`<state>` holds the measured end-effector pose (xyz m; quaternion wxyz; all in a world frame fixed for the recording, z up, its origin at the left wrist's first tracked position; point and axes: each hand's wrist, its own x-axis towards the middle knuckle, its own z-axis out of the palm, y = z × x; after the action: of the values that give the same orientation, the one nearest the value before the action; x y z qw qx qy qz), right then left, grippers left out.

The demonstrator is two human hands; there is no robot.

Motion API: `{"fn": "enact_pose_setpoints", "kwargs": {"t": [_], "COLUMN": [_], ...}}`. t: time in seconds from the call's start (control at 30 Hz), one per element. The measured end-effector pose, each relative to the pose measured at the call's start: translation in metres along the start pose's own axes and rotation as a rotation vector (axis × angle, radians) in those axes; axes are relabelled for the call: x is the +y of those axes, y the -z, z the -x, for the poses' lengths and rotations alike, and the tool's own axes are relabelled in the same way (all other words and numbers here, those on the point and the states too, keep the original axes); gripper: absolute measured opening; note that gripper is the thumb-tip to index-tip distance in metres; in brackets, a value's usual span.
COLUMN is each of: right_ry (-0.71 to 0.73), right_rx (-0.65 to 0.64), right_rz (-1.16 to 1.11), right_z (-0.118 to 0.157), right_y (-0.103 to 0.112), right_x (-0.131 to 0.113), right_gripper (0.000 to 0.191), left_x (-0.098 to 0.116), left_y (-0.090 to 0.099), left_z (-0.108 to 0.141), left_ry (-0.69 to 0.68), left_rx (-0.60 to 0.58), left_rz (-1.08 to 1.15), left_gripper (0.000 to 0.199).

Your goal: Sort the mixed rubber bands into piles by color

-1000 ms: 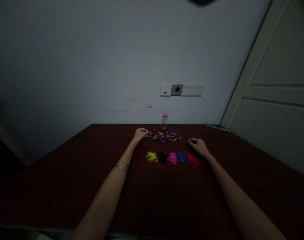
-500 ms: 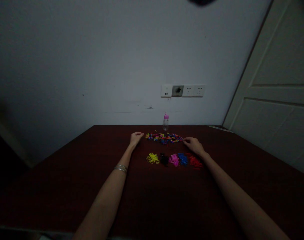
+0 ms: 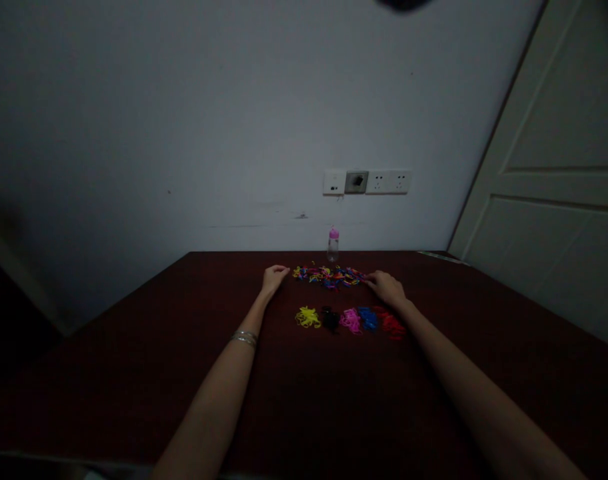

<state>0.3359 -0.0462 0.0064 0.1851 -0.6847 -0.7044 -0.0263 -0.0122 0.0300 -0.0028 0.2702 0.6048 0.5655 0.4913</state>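
A mixed heap of small coloured rubber bands lies across the far part of the table. My left hand rests just left of this heap, thumb and fingers pressed together; anything between them is too small to make out. At the heap's right end, my right hand touches the bands with its fingertips drawn together, and what they grip is unclear. Nearer to me lie sorted piles in a row: yellow bands, black bands, pink bands, blue bands and red bands.
A small clear bottle with a pink top stands behind the heap, close to the wall. Sockets and switches are set in the wall above. The dark red-brown table reaches toward a pale panelled door on the right.
My right hand has shifted very slightly at the right end of the heap. My left hand keeps its place beside the heap, and the sorted piles look the same.
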Motion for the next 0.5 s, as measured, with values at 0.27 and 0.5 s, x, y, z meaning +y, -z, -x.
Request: {"fn": "enact_pose_setpoints", "kwargs": {"t": [0.27, 0.5], "right_ry": [-0.009, 0.086], "right_rx": [-0.052, -0.067], "right_rz": [0.110, 0.222], "right_z": [0.0023, -0.0027], "right_y": [0.0053, 0.0055], "right_x": [-0.0070, -0.0101], "right_gripper": [0.030, 0.031], "left_x": [-0.0046, -0.0020], "left_y": [-0.0040, -0.0025], "left_z": [-0.0026, 0.0022], "left_ry": [-0.035, -0.025], "left_rx": [0.028, 0.014], "left_rz": [0.118, 0.130], "left_gripper": [0.017, 0.018]}}
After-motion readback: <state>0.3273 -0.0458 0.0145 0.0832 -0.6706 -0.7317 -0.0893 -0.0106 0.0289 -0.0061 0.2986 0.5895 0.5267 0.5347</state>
